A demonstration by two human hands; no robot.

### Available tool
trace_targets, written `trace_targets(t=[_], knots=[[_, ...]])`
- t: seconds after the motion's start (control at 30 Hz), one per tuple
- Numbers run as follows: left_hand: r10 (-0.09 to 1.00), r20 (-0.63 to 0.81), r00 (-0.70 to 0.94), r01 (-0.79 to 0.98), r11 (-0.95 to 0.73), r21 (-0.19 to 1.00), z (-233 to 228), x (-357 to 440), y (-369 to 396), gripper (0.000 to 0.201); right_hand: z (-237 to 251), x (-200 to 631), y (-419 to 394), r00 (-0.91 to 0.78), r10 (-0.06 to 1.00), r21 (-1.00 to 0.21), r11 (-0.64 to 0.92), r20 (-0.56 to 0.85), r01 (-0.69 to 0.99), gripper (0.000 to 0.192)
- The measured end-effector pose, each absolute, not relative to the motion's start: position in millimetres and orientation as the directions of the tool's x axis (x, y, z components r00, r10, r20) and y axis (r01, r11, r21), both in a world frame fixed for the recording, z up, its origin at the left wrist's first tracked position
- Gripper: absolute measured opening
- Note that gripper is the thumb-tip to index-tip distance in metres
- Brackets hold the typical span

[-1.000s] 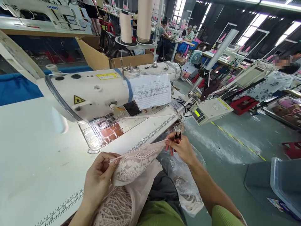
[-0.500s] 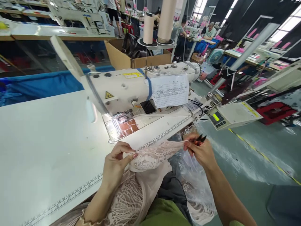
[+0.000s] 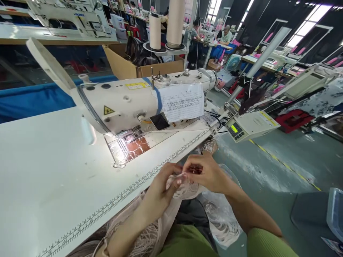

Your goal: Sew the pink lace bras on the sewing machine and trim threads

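Note:
A pale pink lace garment [image 3: 186, 191] is bunched between my hands in front of the table edge, and more of it hangs over my lap. My left hand [image 3: 160, 191] pinches its upper edge between thumb and fingers. Close beside it, almost touching, my right hand [image 3: 210, 175] is closed on the same edge. Tucked inside the right hand are small thread snips [image 3: 197, 169], only a reddish part of which shows; their blades are hidden. The fingertips overlap the fabric, so the exact pinch point is hard to see.
A sewing machine [image 3: 120, 103] with a lit needle area stands on the white table [image 3: 53, 171], ruler tape along its front edge. A handwritten sheet [image 3: 183, 103] hangs on it. A phone [image 3: 160, 121] lies behind. A control box [image 3: 250, 125] and a clear bag [image 3: 222, 217] are at right.
My right hand has moved left to meet my left hand, and the stretched lace edge is now gathered. The snips' black tips no longer show. The view has shifted slightly right.

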State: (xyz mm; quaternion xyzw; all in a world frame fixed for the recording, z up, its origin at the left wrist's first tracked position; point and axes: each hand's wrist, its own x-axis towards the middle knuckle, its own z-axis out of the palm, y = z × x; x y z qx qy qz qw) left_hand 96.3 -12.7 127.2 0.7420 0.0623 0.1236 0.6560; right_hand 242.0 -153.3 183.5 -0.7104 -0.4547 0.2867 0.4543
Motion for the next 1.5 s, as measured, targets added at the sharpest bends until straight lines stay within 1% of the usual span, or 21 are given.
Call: trace_targets(t=[0.07, 0.1, 0.17, 0.23, 0.37, 0.5, 0.6, 0.67, 0.8, 0.87, 0.97, 1.03, 1.1, 1.23, 1.3, 1.37, 1.43, 1.5], knots=[[0.312, 0.112, 0.943, -0.072, -0.138, 0.988, 123.6, 103.3, -25.7, 0.023, 179.8, 237.0, -147.9, 0.413, 0.91, -0.873, -0.173, 0.034, 0.455, 0.01], [0.353, 0.123, 0.928, -0.073, -0.152, 0.986, 120.7, 105.4, -29.9, 0.025, 177.7, 236.5, -147.2, 0.415, 0.909, -0.872, -0.174, 0.037, 0.459, 0.01], [0.42, 0.165, 0.893, -0.092, -0.188, 0.978, 114.7, 107.3, -34.0, 0.024, 173.8, 238.0, -148.4, 0.418, 0.908, -0.894, -0.167, 0.025, 0.416, 0.01], [0.456, 0.205, 0.866, -0.11, -0.226, 0.968, 110.6, 107.6, -34.2, 0.024, 171.1, 240.9, -150.8, 0.412, 0.911, -0.926, -0.155, 0.0, 0.343, 0.007], [0.47, 0.24, 0.85, -0.12, -0.27, 0.955, 109.8, 107.3, -32.3, 0.022, 167.7, 243.1, -152.2, 0.416, 0.909, -0.941, -0.16, -0.022, 0.299, 0.006], [0.475, 0.274, 0.836, -0.121, -0.328, 0.937, 113.6, 107.8, -32.2, 0.023, 164.8, 240.4, -149.1, 0.453, 0.891, -0.956, -0.145, -0.015, 0.253, 0.006], [0.502, 0.258, 0.825, -0.103, -0.316, 0.943, 116.1, 108.3, -32.1, 0.023, 164.0, 238.5, -147.6, 0.469, 0.883, -0.961, -0.134, -0.006, 0.24, 0.008], [0.52, 0.216, 0.826, -0.071, -0.285, 0.956, 117.2, 108.4, -31.8, 0.021, 163.8, 238.0, -147.5, 0.471, 0.882, -0.952, -0.14, 0.004, 0.271, 0.008], [0.544, 0.093, 0.834, 0.014, -0.189, 0.982, 118.2, 108.0, -30.6, 0.019, 162.6, 239.1, -147.9, 0.473, 0.879, -0.906, -0.149, 0.062, 0.397, 0.01], [0.558, 0.045, 0.829, 0.033, -0.128, 0.991, 118.7, 107.8, -29.5, 0.021, 161.4, 240.8, -148.4, 0.475, 0.877, -0.909, -0.135, 0.076, 0.394, 0.011], [0.557, -0.051, 0.829, 0.05, 0.017, 0.999, 119.7, 107.9, -27.1, 0.025, 159.3, 244.3, -149.7, 0.51, 0.857, -0.93, -0.126, 0.072, 0.344, 0.023], [0.54, -0.134, 0.831, 0.066, 0.144, 0.987, 120.5, 107.9, -25.6, 0.03, 156.6, 246.1, -151.3, 0.544, 0.833, -0.922, -0.128, 0.1, 0.366, 0.035], [0.529, -0.202, 0.824, 0.086, 0.236, 0.968, 121.0, 107.3, -24.6, 0.037, 151.6, 246.6, -153.4, 0.558, 0.818, -0.905, -0.123, 0.14, 0.407, 0.044], [0.558, -0.291, 0.777, 0.128, 0.312, 0.941, 121.7, 104.6, -24.0, 0.045, 133.2, 243.9, -159.2, 0.546, 0.814, -0.89, -0.084, 0.198, 0.448, 0.054], [0.568, -0.301, 0.766, 0.117, 0.338, 0.934, 121.7, 103.6, -23.9, 0.045, 121.3, 242.7, -162.2, 0.517, 0.828, -0.881, -0.06, 0.218, 0.469, 0.052], [0.564, -0.294, 0.772, 0.085, 0.365, 0.927, 121.2, 103.2, -23.6, 0.043, 110.0, 242.8, -164.5, 0.483, 0.854, -0.869, -0.08, 0.192, 0.488, 0.042], [0.557, -0.291, 0.778, 0.059, 0.396, 0.916, 120.8, 103.4, -23.6, 0.04, 100.8, 244.6, -165.9, 0.454, 0.883, -0.858, -0.139, 0.119, 0.495, 0.033], [0.558, -0.293, 0.776, 0.041, 0.419, 0.907, 121.1, 103.7, -24.1, 0.039, 94.4, 247.3, -166.2, 0.415, 0.91, -0.844, -0.203, 0.025, 0.496, 0.03]])
